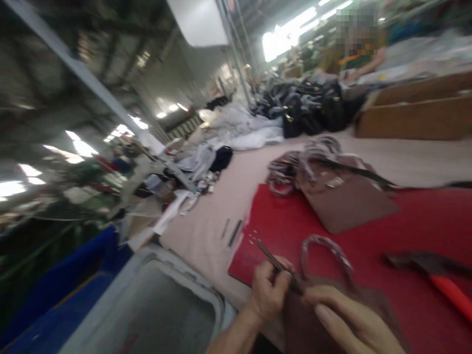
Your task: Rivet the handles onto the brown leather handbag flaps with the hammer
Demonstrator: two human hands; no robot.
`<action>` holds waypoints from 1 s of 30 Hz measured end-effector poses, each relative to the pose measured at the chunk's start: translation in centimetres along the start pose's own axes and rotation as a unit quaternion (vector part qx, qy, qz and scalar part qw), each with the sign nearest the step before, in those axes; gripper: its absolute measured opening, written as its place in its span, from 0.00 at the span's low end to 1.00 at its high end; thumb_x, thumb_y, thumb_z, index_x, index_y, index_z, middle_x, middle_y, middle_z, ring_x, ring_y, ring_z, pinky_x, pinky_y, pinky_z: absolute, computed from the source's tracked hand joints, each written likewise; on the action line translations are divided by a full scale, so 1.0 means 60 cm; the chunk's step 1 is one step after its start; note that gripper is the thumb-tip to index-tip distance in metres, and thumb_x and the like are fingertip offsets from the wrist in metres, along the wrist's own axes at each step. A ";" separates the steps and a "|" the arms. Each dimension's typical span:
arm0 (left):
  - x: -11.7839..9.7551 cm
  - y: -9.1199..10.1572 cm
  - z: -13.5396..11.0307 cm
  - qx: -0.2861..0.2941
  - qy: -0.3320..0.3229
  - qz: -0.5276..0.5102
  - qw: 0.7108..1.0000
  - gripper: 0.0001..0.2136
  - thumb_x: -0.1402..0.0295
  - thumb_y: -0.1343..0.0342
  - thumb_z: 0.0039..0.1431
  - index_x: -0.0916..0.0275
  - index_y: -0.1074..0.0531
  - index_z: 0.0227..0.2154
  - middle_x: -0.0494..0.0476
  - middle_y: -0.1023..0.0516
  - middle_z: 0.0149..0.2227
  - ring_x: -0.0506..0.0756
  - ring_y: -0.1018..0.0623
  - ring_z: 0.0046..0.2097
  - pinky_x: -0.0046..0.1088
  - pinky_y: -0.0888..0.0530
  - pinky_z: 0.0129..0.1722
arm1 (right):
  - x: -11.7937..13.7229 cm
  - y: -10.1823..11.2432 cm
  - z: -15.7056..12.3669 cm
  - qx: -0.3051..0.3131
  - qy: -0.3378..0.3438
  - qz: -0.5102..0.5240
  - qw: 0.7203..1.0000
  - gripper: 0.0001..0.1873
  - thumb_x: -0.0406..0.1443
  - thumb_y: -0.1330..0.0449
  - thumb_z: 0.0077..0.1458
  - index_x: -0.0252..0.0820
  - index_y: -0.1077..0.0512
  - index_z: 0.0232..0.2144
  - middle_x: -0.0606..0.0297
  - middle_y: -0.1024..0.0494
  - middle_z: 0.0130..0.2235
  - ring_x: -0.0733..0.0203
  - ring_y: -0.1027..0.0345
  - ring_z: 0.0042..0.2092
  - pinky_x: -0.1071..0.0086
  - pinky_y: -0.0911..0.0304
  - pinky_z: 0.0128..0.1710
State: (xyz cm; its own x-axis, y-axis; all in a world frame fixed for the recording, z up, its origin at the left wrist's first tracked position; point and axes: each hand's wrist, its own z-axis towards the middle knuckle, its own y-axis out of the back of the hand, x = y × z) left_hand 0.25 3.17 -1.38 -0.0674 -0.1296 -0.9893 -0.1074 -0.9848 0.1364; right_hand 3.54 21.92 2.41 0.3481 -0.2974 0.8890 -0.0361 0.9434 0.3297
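My left hand [268,291] is closed in a pinch on a thin dark tool [275,261] whose tip meets the top edge of a brown leather bag [309,319] near me. My right hand [350,319] lies on that bag with its fingers stretched flat, pressing it down on the red mat [368,231]. The bag's wrapped handle [326,253] arches up just beyond my fingers. A second brown bag [342,196] lies farther back on the mat with its wrapped handles [295,169] to the left.
A hammer [435,275] with a red grip lies on the mat at the right. Two small dark rods [231,231] rest on the beige table beside the mat. Black bags [309,108], white wrapping and cardboard boxes [416,110] are piled far back, where another person [354,49] sits. A grey bin [155,305] stands below left.
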 end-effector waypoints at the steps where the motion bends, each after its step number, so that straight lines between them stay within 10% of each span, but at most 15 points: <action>1: 0.012 -0.007 -0.004 -0.012 -0.023 0.021 0.999 0.13 0.56 0.45 0.63 0.61 0.27 0.39 0.64 0.22 0.41 0.60 0.22 0.45 0.44 0.25 0.50 | 0.003 0.013 -0.020 0.030 -0.031 -0.007 0.999 0.13 0.47 0.45 0.63 0.53 0.22 0.36 0.64 0.19 0.35 0.57 0.24 0.37 0.68 0.25 0.34; 13: 0.046 0.015 -0.003 0.013 -0.108 0.033 0.994 0.07 0.66 0.46 0.65 0.62 0.28 0.40 0.61 0.22 0.44 0.57 0.20 0.46 0.35 0.23 0.48 | -0.012 0.021 -0.147 -0.155 -0.106 -0.151 0.971 0.09 0.37 0.45 0.62 0.45 0.24 0.36 0.62 0.19 0.37 0.58 0.24 0.39 0.68 0.29 0.40; 30: 0.054 0.029 0.002 0.021 -0.097 -0.008 0.995 0.07 0.67 0.46 0.65 0.63 0.26 0.42 0.61 0.20 0.44 0.57 0.19 0.46 0.34 0.23 0.48 | 0.000 0.019 -0.153 -0.171 -0.130 -0.218 0.952 0.09 0.37 0.45 0.62 0.46 0.24 0.39 0.63 0.20 0.38 0.58 0.25 0.39 0.68 0.29 0.41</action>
State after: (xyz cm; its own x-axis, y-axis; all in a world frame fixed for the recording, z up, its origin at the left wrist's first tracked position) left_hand -0.28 1.02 -4.34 -0.2551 -0.0855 -0.9631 -0.1513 -0.9803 0.1271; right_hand 12.10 24.33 -0.14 0.0154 -0.6554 0.7551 0.3810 0.7021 0.6016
